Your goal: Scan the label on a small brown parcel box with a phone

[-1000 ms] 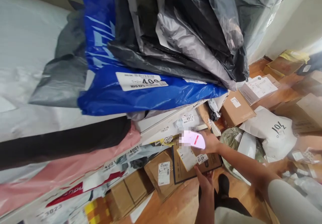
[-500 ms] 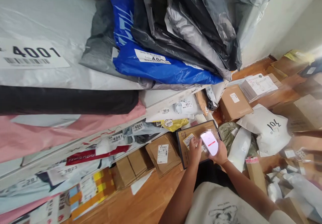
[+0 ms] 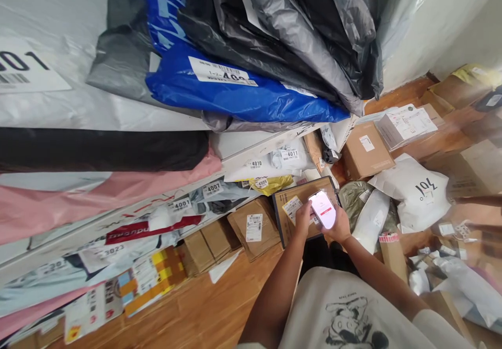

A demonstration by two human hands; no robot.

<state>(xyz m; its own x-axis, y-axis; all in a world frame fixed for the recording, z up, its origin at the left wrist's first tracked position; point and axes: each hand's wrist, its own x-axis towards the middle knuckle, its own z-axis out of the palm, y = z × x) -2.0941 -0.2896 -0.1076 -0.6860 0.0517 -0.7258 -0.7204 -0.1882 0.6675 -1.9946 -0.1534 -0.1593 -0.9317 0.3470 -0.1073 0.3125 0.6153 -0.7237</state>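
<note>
A smartphone [image 3: 323, 212] with a lit pale screen and a red bar is held in front of my body. My right hand [image 3: 339, 225] is closed around its lower right side. At its left edge, my left hand [image 3: 304, 218] is closed against the phone, the fingertips partly hidden. Just beyond both hands lies a flat brown cardboard box [image 3: 283, 202] with dark edges. A white and yellow shipping label [image 3: 292, 209] is stuck on it, left of the phone.
Shelves on the left hold numbered parcels, including a blue mailer bag [image 3: 235, 101] and a yellow bag [image 3: 274, 184]. Brown boxes [image 3: 251, 223] line the lower shelf's edge. On the right, the wooden floor carries a carton [image 3: 364, 153], a white bag [image 3: 411, 187] and several other packages.
My left hand has moved from above the box label to the phone's left edge. The phone has shifted slightly up and left in view. My head view has turned a little.
</note>
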